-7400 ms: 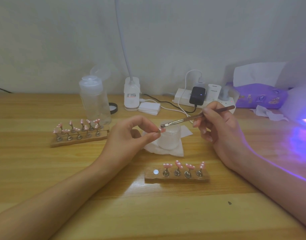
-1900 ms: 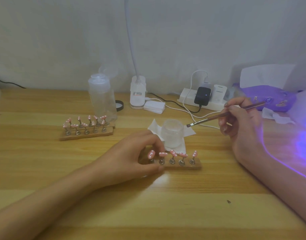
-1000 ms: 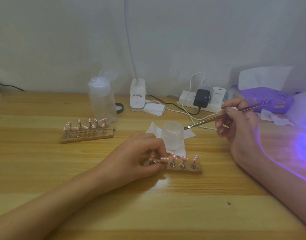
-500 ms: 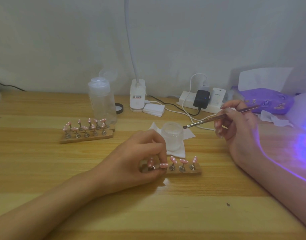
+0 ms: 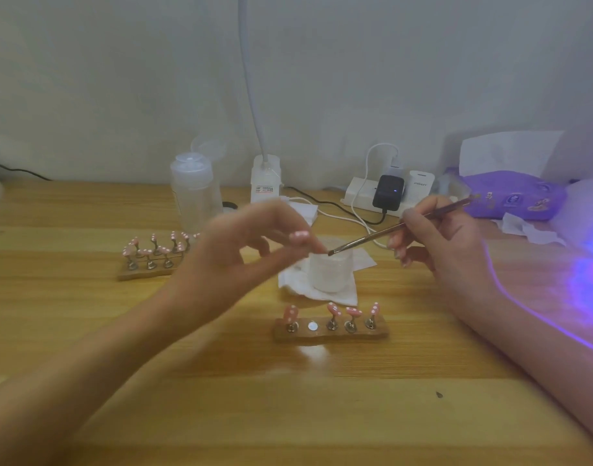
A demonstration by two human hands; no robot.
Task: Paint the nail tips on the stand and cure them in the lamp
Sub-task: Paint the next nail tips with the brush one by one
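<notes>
While one nail tip was off its stand for the brush, the job looked to us well past halfway. At far left a wooden far stand (image 5: 153, 264) carried rows of glossy pink tips with white dots on thin metal pegs, which we judged finished. Beside it stood a clear plastic bottle (image 5: 196, 200) with a flip cap.

Our left hand (image 5: 234, 253), blurred, pinched a single pink dotted tip (image 5: 299, 237) between thumb and fingertips above the table, just left of a frosted round jar (image 5: 330, 274) that sat on a folded white tissue (image 5: 325, 295). Nearer us lay the near stand (image 5: 332, 334), a wooden bar with four dotted tips on pegs. It also had one bare silver disc (image 5: 312, 326), second from the left, where we judged the held tip belonged.

The brush (image 5: 399, 227), a slim metallic handle with a small dark flat head, pointed its bristles at the held tip over the jar's rim. Whether they touched we could not tell. Our right hand (image 5: 446, 240) gripped the handle pen-fashion, fingers curled round it.

At the far right edge the curing lamp (image 5: 590, 213), a smooth white shell, threw violet light over the wood and our forearm. What remained, in our judgement, was to coat this tip, reseat it, and cure the near stand under that lamp.
</notes>
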